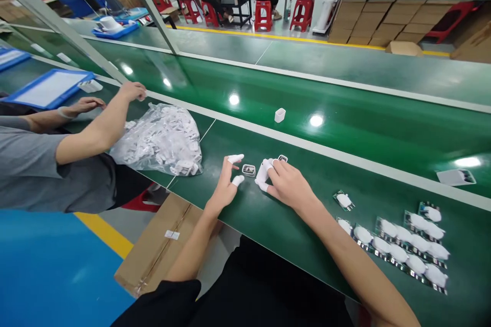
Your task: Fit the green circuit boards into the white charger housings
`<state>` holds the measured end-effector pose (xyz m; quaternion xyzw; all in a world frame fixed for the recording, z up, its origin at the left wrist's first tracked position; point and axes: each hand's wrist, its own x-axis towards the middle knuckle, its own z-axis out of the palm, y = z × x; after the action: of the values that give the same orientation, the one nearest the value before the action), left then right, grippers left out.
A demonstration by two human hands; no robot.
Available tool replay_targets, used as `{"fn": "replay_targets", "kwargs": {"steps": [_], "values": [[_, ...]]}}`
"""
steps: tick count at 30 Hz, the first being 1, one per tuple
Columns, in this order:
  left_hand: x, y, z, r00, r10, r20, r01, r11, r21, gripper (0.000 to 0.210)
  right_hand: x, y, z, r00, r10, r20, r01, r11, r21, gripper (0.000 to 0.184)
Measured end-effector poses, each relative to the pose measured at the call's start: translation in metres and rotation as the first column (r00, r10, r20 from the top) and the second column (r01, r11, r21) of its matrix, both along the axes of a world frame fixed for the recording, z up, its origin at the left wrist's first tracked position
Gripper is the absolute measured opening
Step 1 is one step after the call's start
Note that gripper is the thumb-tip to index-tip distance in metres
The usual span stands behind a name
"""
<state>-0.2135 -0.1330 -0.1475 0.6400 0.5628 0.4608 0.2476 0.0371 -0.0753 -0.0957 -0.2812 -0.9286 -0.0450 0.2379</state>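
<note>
While the left forearm reaches up from the table's near edge, the left hand (224,186) stands with its palm turned inward, thumb and forefinger parted in an open curve and holding nothing; a small white case (249,170) with rounded corners and a dark interior lies on the green table (307,245) just beside those fingertips; the right forearm slants in from the near edge, wrist bent towards the left hand, and the right hand (286,179) pinches a white casing (261,172) between thumb and fingers; smooth white covers sheathe several fingertips of both hands; another little case (283,158) lies just beyond the right knuckles, towards the table's far edge.

Towards the table's right end, green circuit boards (402,235) bearing puffy white pads sit in slanting rows, one board (344,200) apart from them; past the far edge, a hollow white shell (280,115) stands on the glossy green belt (215,79); leftwards, a crinkled clear bag (164,138) bulges with white pieces beside a co-worker's bare arm (99,130).
</note>
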Motion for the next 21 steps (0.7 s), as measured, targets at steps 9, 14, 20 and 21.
{"fn": "replay_targets", "kwargs": {"steps": [9,14,20,21], "values": [[0.010,0.006,-0.022,0.996,-0.005,-0.092,-0.009,0.989,-0.150,0.032,-0.022,-0.021,-0.038,0.997,-0.036,0.074,0.031,0.997,0.066,0.010],[0.005,0.014,-0.006,0.993,0.006,0.118,0.010,0.990,-0.140,0.021,-0.019,-0.023,-0.038,0.999,-0.052,-0.004,0.052,0.996,0.068,0.011],[0.007,0.023,0.064,0.977,-0.197,0.079,0.192,0.979,0.068,0.033,0.005,-0.006,0.019,0.912,-0.033,-0.409,0.016,0.999,-0.044,0.022],[0.010,0.027,0.082,0.963,-0.269,0.024,0.268,0.962,0.058,0.032,0.014,-0.003,0.034,0.895,-0.009,-0.446,-0.014,0.999,-0.048,0.025]]}}
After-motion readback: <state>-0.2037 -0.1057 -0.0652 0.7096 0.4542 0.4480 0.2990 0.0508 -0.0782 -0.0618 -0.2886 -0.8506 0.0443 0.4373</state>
